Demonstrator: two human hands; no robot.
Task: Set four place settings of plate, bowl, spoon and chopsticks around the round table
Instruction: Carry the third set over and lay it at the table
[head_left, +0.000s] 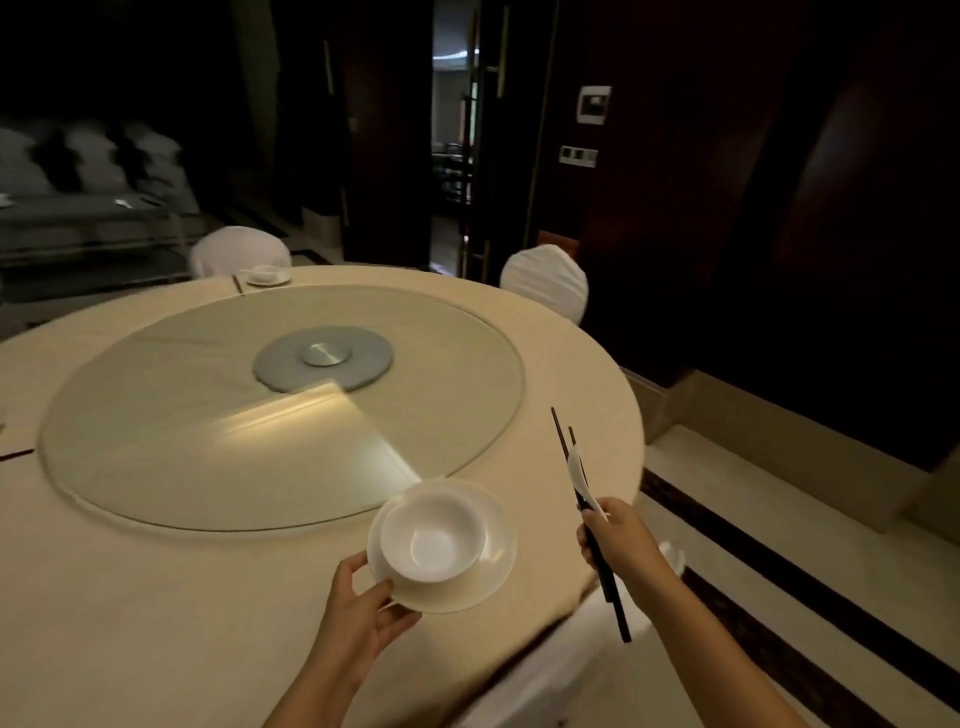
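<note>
Left hand (358, 608) grips the round white plate (488, 571) carrying the white bowl (434, 540) at the beige round table's (156, 623) near edge, while right hand (618, 540) clamps 2 dark chopsticks (602, 566) and white spoon (576, 473) pointing away, just right

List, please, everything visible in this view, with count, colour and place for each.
Round table: one, cream cloth, centre.
Glass turntable: one, clear, mid-table.
Plate: one, white, held at near edge.
Bowl: one, white, on that plate.
Chopsticks: one pair, dark, in right hand.
Spoon: one, white, with the chopsticks.
Far setting: one, white, far edge.
Chairs: two, white covers, behind table.
Left hand: holds plate.
Right hand: grips chopsticks, spoon.
</note>
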